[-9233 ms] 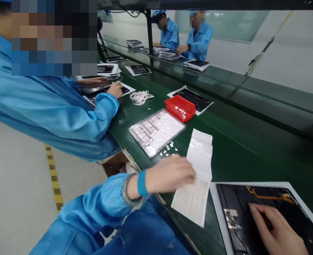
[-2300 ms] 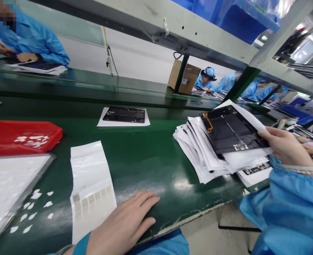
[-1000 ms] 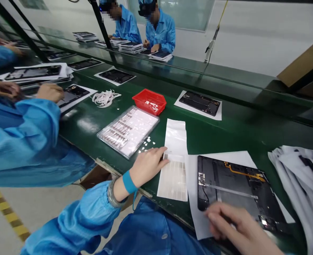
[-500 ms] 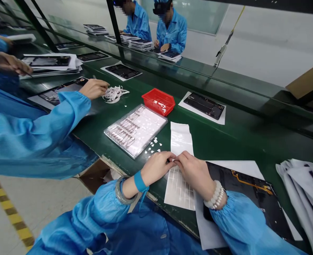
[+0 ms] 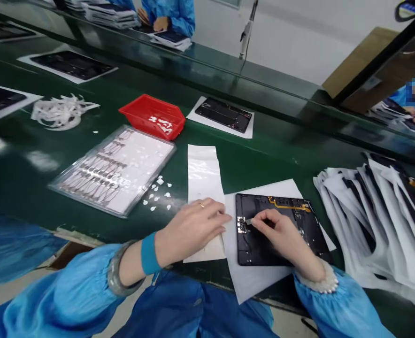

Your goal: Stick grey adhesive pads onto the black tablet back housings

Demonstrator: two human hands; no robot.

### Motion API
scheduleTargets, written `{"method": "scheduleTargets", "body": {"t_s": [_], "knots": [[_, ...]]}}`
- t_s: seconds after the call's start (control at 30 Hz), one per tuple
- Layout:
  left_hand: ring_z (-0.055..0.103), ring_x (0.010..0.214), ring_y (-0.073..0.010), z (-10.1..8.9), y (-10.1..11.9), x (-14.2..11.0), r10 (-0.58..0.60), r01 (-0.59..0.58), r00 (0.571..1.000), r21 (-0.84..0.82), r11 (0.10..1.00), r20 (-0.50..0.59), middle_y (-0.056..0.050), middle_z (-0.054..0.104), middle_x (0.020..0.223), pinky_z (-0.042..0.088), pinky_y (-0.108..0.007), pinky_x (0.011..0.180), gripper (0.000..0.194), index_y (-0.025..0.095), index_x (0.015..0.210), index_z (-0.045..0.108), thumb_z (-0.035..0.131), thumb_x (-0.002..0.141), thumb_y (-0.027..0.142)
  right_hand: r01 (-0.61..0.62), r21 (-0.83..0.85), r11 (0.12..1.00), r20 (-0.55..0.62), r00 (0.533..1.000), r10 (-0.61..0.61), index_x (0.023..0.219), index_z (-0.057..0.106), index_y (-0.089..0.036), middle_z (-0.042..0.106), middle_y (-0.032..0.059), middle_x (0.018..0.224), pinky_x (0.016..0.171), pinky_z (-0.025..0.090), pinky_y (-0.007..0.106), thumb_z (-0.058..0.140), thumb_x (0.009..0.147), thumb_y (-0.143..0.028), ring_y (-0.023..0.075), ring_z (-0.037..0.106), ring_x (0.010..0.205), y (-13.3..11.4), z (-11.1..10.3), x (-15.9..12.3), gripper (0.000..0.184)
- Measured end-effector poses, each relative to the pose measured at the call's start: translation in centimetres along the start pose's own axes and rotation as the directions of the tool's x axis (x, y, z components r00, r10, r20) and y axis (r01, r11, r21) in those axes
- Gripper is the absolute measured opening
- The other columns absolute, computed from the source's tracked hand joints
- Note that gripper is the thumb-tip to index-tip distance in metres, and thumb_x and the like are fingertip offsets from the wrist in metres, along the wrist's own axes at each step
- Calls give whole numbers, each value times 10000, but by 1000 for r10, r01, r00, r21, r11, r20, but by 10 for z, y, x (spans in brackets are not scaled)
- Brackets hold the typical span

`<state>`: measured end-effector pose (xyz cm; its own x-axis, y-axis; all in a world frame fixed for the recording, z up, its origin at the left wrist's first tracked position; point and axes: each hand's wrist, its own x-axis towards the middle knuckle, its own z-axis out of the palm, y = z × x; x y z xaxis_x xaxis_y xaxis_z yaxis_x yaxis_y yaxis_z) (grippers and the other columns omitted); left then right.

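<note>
My right hand (image 5: 281,230) pinches a small greyish piece of tape (image 5: 249,221) over the left part of a black tablet housing (image 5: 264,249), beside a small silvery component area. An orange flex cable (image 5: 285,205) runs along the housing's far side. Under the housing lies a sheet of white paper (image 5: 241,281). My left hand (image 5: 193,227) rests over a white sticker sheet (image 5: 203,173), its fingers loosely stretched toward the housing and holding nothing visible. It covers the middle of that sheet.
Left of the sheet are loose white stickers (image 5: 154,188), a clear tray (image 5: 147,164) of small wired parts and a red bin (image 5: 137,112). White strips (image 5: 61,112) lie farther left. Another tablet housing (image 5: 225,115) lies behind; wrapped housings (image 5: 362,220) stack at right. Co-workers sit across.
My hands have separated. The right one has moved from the sticker sheet onto the housing with the tape piece; the left stays over the sheet, fingers loosened. The view has turned right.
</note>
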<state>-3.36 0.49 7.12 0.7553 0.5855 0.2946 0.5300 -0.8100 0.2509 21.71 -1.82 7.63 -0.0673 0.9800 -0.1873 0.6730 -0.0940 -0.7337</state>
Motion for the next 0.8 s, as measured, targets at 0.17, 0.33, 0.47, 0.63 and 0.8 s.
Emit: {"method": "scheduleTargets", "body": {"t_s": [0.17, 0.33, 0.47, 0.63, 0.8], "knots": [[530, 963, -202, 21, 13, 24, 225, -240, 965, 109, 965, 136, -66, 604, 1034, 440, -319, 765, 173, 158, 1042, 578, 447, 933, 134, 68, -111, 991, -194, 977, -89, 682, 628, -233, 618, 45, 812, 877, 365, 410, 557, 829, -398, 236, 505, 918, 14, 25, -5, 233], [545, 893, -174, 25, 17, 21, 297, -301, 949, 16, 954, 104, -43, 617, 908, 430, -297, 753, 175, 150, 891, 598, 434, 936, 111, 39, -146, 988, -221, 973, -71, 695, 654, -238, 608, 50, 860, 873, 348, 425, 541, 841, -398, 241, 479, 948, 13, 32, -8, 245], [544, 924, -182, 29, 13, 19, 240, -242, 969, 28, 970, 52, -50, 609, 966, 432, -308, 753, 160, 167, 949, 590, 431, 949, 151, 11, -153, 988, -238, 970, -47, 688, 656, -241, 608, 46, 871, 853, 343, 426, 541, 844, -387, 242, 468, 943, 10, 34, -9, 243], [546, 953, -212, 31, 8, 19, 206, -211, 977, 94, 973, 59, -67, 602, 1018, 447, -324, 744, 116, 167, 987, 577, 476, 932, 183, -26, -155, 987, -255, 967, -14, 675, 644, -240, 605, 37, 881, 860, 317, 435, 558, 838, -366, 243, 455, 939, 6, 37, -9, 223], [547, 939, -211, 29, 9, 18, 211, -217, 975, 98, 971, 63, -70, 600, 1008, 453, -323, 731, 115, 161, 989, 571, 477, 923, 167, -20, -168, 986, -270, 963, -27, 683, 638, -238, 602, 38, 887, 861, 317, 432, 550, 844, -359, 243, 447, 943, 6, 39, -10, 220]]}}
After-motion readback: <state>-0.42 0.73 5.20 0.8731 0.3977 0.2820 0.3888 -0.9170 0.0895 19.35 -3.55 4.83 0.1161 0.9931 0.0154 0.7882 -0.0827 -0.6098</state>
